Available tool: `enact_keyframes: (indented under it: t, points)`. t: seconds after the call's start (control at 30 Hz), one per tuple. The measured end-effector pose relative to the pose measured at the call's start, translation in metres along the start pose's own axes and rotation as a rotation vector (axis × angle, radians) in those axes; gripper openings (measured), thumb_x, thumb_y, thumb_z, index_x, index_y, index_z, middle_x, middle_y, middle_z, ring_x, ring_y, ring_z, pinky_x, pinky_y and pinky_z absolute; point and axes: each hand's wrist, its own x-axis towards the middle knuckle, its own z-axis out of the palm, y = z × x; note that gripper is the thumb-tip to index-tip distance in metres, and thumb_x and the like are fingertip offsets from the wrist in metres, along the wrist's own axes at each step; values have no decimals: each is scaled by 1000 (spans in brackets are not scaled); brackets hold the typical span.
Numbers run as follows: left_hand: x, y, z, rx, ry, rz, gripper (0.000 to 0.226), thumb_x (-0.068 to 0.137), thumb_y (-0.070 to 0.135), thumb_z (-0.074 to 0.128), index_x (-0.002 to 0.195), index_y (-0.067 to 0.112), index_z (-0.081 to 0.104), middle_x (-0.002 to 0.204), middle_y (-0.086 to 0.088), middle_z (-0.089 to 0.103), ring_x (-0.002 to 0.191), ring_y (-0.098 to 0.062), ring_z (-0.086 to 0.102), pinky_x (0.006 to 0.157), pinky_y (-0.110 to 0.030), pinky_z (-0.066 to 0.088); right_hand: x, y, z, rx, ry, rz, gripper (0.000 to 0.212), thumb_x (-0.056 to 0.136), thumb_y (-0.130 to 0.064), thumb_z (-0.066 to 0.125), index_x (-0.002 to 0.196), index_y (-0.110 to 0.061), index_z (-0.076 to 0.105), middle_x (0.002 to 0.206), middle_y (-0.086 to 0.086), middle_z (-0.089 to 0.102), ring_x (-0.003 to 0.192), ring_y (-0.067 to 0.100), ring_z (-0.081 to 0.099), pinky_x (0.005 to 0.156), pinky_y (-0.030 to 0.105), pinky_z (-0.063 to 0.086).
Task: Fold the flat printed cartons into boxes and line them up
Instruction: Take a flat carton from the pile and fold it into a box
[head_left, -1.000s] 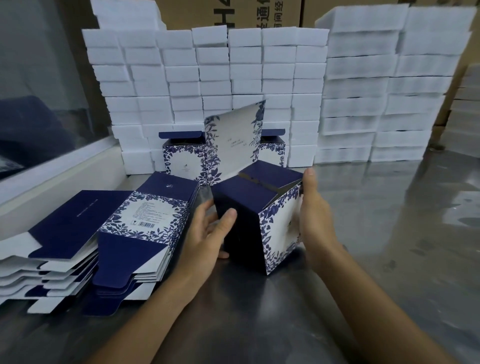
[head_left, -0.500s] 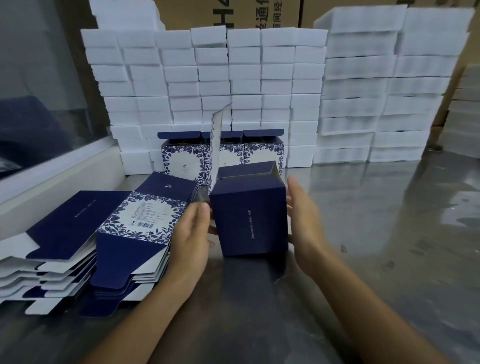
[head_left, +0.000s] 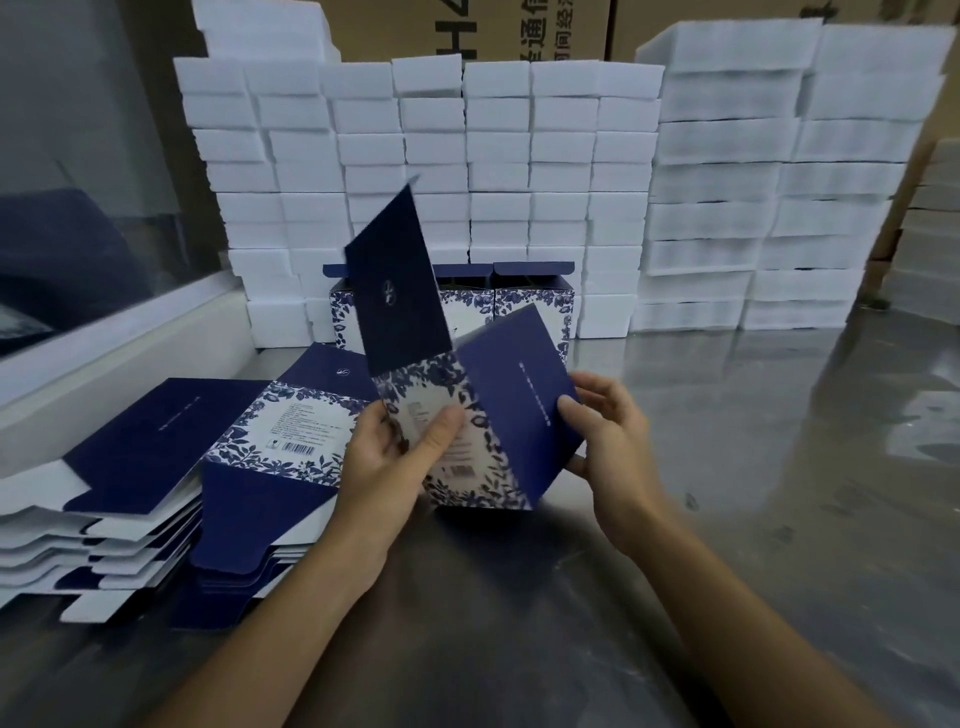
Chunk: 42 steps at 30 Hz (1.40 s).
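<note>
This is a packing room in a small factory or warehouse — white foam blocks (head_left: 519, 171) stand stacked in tall columns along a steel worktop (head_left: 779, 467). Piles of flat printed cartons (head_left: 156, 467) lie on it, brown shipping cartons (head_left: 467, 31) behind — goods handled in bulk.

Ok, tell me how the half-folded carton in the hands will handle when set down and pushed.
The carton is thin card, probably light and easily slid on the smooth metal table. Its tall lid flap stands open, so it may tip or flex. Both hands hold it.
</note>
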Motion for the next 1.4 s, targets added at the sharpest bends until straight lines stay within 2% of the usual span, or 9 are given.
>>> enact_keyframes:
  t: [0.07,0.23,0.5,0.67,0.83,1.03,1.13,1.23,1.4]
  points:
    - [-2,0,1,9,-6,43,68,55,55,80,114,28,59,108,10,73,97,-7,70,74,-24,59,-1,-1,0,-28,48,-9,24,97,-6,58,114,-22,56,116,-5,61,98,13,66,72,33,57]
    - [-5,3,3,48,-34,152,59,68,52,75,121,32,56,110,15,71,99,-2,68,74,-13,53,-6,-4,6,-10,24,50,19,98,-7,57,115,-11,64,98,2,71,66,2,70,55,25,58]
    - [-3,3,2,61,-22,147,47,82,58,56,122,34,58,116,7,68,107,-10,64,91,-33,51,-10,-6,10,-14,-237,-3,58,90,-74,38,128,-39,65,125,-13,70,115,5,65,98,32,53]
    - [-3,4,1,58,-27,131,44,80,59,57,114,30,58,109,10,69,96,-3,66,77,-23,46,-11,-8,8,9,-385,68,85,69,-93,35,132,-41,61,126,-8,70,113,10,68,80,24,59]
    - [-3,3,3,91,1,150,35,79,56,59,105,32,59,93,20,66,87,3,62,81,-27,45,-9,-4,10,-2,-300,-31,67,83,-75,52,134,-33,58,128,-13,68,118,7,64,104,38,47]
    - [-10,3,6,373,-16,366,48,86,49,56,127,57,34,111,36,54,107,5,56,85,-15,44,-8,1,9,-144,-8,-182,37,97,-52,55,127,-31,52,109,-8,72,97,3,69,91,34,55]
    - [-10,1,4,522,-21,474,62,89,50,54,140,59,20,130,27,46,120,3,49,96,-27,47,-11,-1,9,-191,25,-325,37,98,-46,56,130,-49,38,113,-2,67,94,9,70,83,30,56]
    - [-9,-1,1,675,-10,583,57,93,56,44,146,53,21,127,20,41,117,8,45,91,-21,43,-15,-6,9,-307,34,-469,42,99,-43,54,124,-69,32,123,-10,57,89,10,69,71,21,55]
    - [-8,-1,0,725,37,667,39,99,48,35,134,35,46,123,9,50,104,10,50,79,-4,39,-12,-6,6,-441,42,-551,17,102,-31,55,111,-41,65,119,-5,49,94,4,61,76,24,51]
